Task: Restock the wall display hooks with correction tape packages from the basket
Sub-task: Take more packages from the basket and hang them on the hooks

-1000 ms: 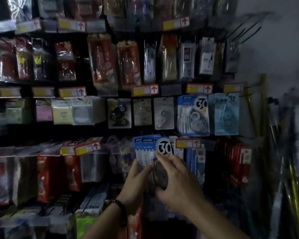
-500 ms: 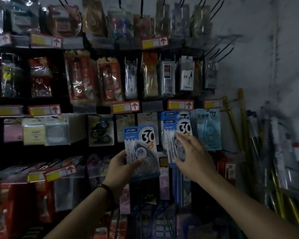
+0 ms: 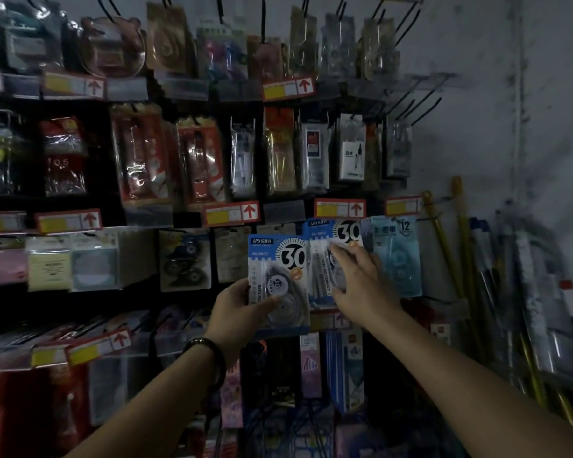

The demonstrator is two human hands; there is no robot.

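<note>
Right hand [image 3: 364, 285], fingers spread flat, has raised its correction tape package [image 3: 325, 256] to hook level under the price tag [image 3: 339, 208], probably hanging; left hand [image 3: 235, 312] grips the next package [image 3: 278, 276] just beside.

Hanging packages [image 3: 280, 157] block leftward — bare wall [image 3: 477, 133] seemingly free.

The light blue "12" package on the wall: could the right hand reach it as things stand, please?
Probably yes. The right hand rests on the hanging "30" package right beside the light blue "12" package, and nothing hangs in front of it.
</note>
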